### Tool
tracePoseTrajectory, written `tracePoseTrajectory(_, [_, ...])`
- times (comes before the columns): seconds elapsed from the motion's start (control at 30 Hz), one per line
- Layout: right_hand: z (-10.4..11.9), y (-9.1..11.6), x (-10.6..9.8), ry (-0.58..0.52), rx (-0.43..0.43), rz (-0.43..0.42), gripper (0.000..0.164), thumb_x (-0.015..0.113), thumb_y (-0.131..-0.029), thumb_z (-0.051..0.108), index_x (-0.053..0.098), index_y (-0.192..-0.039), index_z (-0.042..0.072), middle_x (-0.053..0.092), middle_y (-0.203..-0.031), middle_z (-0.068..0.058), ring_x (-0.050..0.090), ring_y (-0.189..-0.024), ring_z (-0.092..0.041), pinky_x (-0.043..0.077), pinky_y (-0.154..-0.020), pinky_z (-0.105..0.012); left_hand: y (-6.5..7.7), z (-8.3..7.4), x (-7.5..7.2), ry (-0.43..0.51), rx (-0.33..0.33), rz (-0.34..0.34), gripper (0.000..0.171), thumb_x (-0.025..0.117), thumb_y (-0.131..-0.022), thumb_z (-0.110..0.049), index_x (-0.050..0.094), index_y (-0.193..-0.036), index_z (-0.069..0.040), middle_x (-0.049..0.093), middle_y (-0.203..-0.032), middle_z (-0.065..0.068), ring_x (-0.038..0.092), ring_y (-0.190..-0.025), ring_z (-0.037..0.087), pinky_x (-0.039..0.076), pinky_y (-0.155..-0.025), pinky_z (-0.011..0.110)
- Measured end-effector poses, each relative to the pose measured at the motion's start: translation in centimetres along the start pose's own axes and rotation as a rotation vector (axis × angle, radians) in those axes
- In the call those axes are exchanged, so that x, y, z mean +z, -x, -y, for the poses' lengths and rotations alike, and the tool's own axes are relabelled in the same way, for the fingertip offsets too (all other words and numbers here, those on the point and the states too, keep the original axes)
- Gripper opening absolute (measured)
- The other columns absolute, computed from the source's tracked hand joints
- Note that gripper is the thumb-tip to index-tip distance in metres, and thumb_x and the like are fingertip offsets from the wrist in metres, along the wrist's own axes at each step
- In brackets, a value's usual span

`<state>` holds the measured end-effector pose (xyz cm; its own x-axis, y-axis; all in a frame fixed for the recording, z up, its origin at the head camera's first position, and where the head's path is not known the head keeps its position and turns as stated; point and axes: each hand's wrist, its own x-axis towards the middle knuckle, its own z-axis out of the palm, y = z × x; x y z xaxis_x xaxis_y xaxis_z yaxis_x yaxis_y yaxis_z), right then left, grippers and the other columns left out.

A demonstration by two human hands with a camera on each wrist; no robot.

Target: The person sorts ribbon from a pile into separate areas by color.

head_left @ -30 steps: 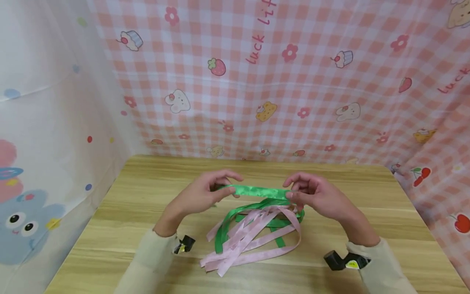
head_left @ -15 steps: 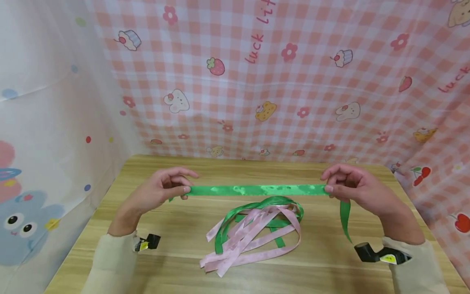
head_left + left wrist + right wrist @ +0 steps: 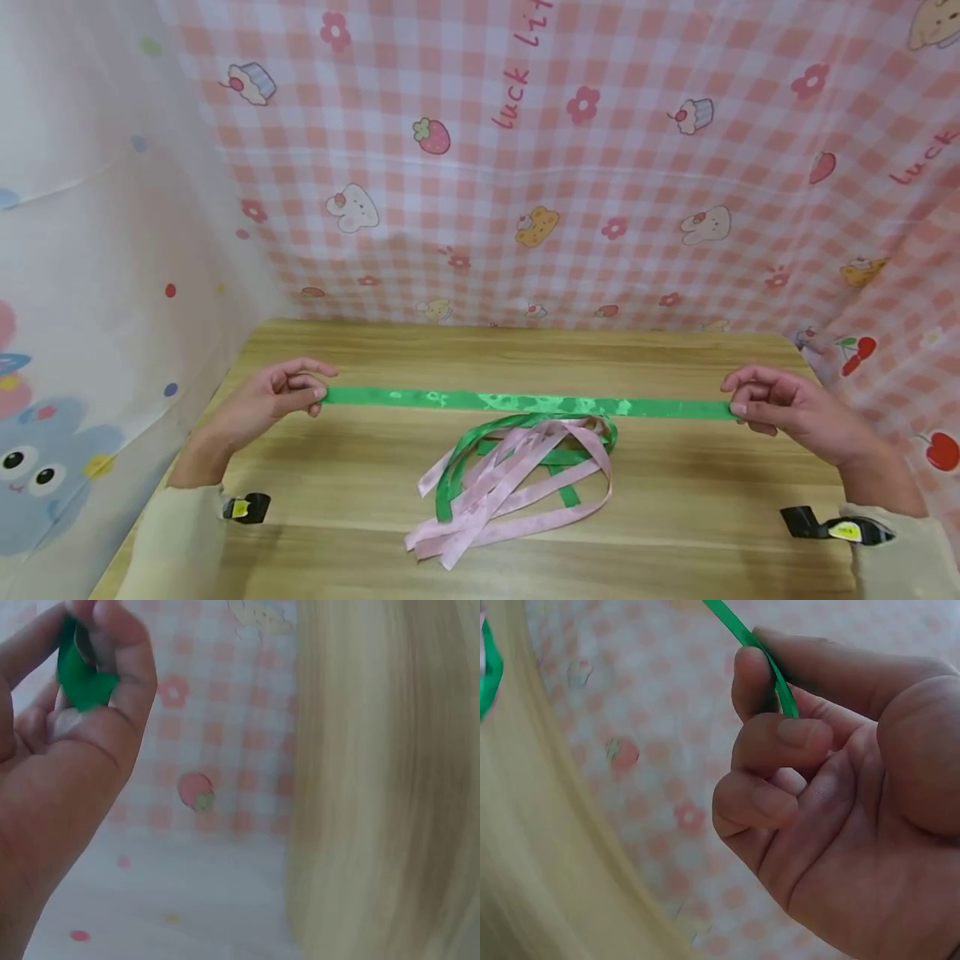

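Your green strip (image 3: 525, 403) runs straight and nearly level between your two sets of fingertips, one end in each pinch. Your left hand (image 3: 262, 406) grasps its end between thumb and fingers, and the left wrist view shows a short tail curling into the palm beneath the pinch. Your right hand (image 3: 798, 414) pinches the other end between thumb and index finger; the fingers below curl toward the palm, with the tip of the strip just above them. Your hands face each other, well apart, wrists bent inward and forearms coming in from the near corners.

Between your hands, nearer you than your fingertips, a loose heap of pink ribbons (image 3: 502, 497) and green ribbons (image 3: 444, 496) lies on the table (image 3: 337, 542). You can't tell whether the strip touches it. Beyond your fingers hangs a checked cloth (image 3: 637, 167).
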<state>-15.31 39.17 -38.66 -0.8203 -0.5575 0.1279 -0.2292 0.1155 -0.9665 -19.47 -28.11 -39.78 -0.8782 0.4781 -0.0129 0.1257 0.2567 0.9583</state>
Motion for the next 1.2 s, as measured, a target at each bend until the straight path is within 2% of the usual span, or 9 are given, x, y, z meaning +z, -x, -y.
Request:
tracePoseTrajectory(0.1, [-1.3, 0.2, -0.5, -0.025, 0.012, -0.047, 0.029, 0.039, -0.102, -0.011, 0.056, -0.12, 0.005, 0.063, -0.091, 0.0, 0.036, -0.068, -0.026, 0.029, -0.06, -0.038, -0.3, 1.0, -0.3, -0.008, -0.063, -0.04, 0.03, 0.061, -0.099, -0.018, 0.056, -0.127, -0.006, 0.072, -0.094, 0.001, 0.066, -0.08, 0.017, 0.052, -0.085, 0.026])
tracePoseTrajectory(0.23, [-3.2, -0.4, -0.6, 0.036, 0.082, -0.211, 0.019, 0.047, -0.102, -0.002, 0.058, -0.114, 0.009, 0.061, -0.087, 0.003, 0.043, -0.071, -0.02, 0.035, -0.062, -0.033, -1.5, 2.3, -0.2, -0.024, -0.161, -0.147, 0.037, 0.069, -0.095, -0.027, 0.057, -0.125, -0.007, 0.073, -0.094, 0.0, 0.069, -0.088, 0.021, 0.054, -0.088, 0.032])
tracePoseTrajectory(0.33, [-4.9, -1.4, -0.5, 0.097, 0.148, -0.347, 0.013, 0.054, -0.101, 0.004, 0.059, -0.11, 0.013, 0.063, -0.086, 0.008, 0.051, -0.073, -0.012, 0.041, -0.064, -0.025, -2.6, 3.4, -0.2, 0.054, -0.206, -0.209, 0.039, 0.069, -0.095, -0.024, 0.055, -0.126, -0.007, 0.072, -0.099, -0.002, 0.07, -0.095, 0.022, 0.053, -0.094, 0.039])
tracePoseTrajectory(0.47, [-6.8, -3.3, -0.5, 0.075, 0.191, -0.462, 0.01, 0.058, -0.1, 0.007, 0.058, -0.107, 0.014, 0.067, -0.09, 0.01, 0.062, -0.08, -0.005, 0.05, -0.072, -0.02, -4.0, 4.9, -0.2, 0.195, -0.246, -0.293, 0.047, 0.068, -0.095, -0.017, 0.048, -0.134, 0.0, 0.069, -0.1, -0.003, 0.071, -0.095, 0.018, 0.052, -0.097, 0.039])
tracePoseTrajectory(0.7, [-8.8, -6.5, 0.1, -0.09, 0.176, -0.569, 0.01, 0.056, -0.1, 0.005, 0.058, -0.105, 0.013, 0.066, -0.086, 0.008, 0.068, -0.08, -0.007, 0.056, -0.073, -0.022, -7.0, 6.6, 0.4, 0.283, -0.303, -0.463, 0.055, 0.057, -0.1, -0.007, 0.031, -0.147, 0.007, 0.066, -0.092, -0.002, 0.069, -0.082, 0.006, 0.056, -0.084, 0.025])
tracePoseTrajectory(0.83, [-10.0, -8.2, 0.4, -0.025, 0.225, -0.674, 0.007, 0.057, -0.099, 0.003, 0.055, -0.106, 0.003, 0.065, -0.079, 0.012, 0.066, -0.071, -0.004, 0.055, -0.067, -0.02, -8.4, 7.7, 1.0, 0.294, -0.351, -0.582, 0.051, 0.06, -0.099, -0.006, 0.037, -0.143, 0.005, 0.068, -0.083, -0.006, 0.069, -0.073, 0.005, 0.057, -0.076, 0.022])
tracePoseTrajectory(0.93, [-11.1, -9.1, 0.5, 0.028, 0.291, -0.779, 0.014, 0.06, -0.097, 0.003, 0.052, -0.106, -0.004, 0.063, -0.071, 0.014, 0.062, -0.063, -0.002, 0.053, -0.06, -0.018, -9.2, 8.4, 1.3, 0.338, -0.363, -0.666, 0.049, 0.065, -0.095, -0.005, 0.043, -0.138, 0.005, 0.069, -0.076, -0.007, 0.068, -0.067, 0.005, 0.057, -0.071, 0.021])
tracePoseTrajectory(1.03, [-12.2, -9.8, 0.6, 0.041, 0.337, -0.882, 0.015, 0.064, -0.094, 0.002, 0.052, -0.103, -0.003, 0.061, -0.066, 0.016, 0.058, -0.058, 0.0, 0.05, -0.055, -0.016, -9.9, 9.0, 1.7, 0.401, -0.345, -0.739, 0.046, 0.069, -0.092, -0.002, 0.047, -0.132, 0.006, 0.071, -0.072, -0.006, 0.066, -0.061, 0.004, 0.056, -0.064, 0.019])
tracePoseTrajectory(1.2, [-13.5, -10.5, 0.6, 0.051, 0.358, -1.025, 0.016, 0.069, -0.089, 0.0, 0.056, -0.097, 0.003, 0.057, -0.063, 0.021, 0.052, -0.058, 0.007, 0.042, -0.052, -0.011, -11.0, 9.2, 2.3, 0.476, -0.337, -0.81, 0.046, 0.074, -0.087, 0.0, 0.051, -0.126, 0.003, 0.073, -0.078, -0.002, 0.066, -0.06, 0.006, 0.051, -0.052, 0.017])
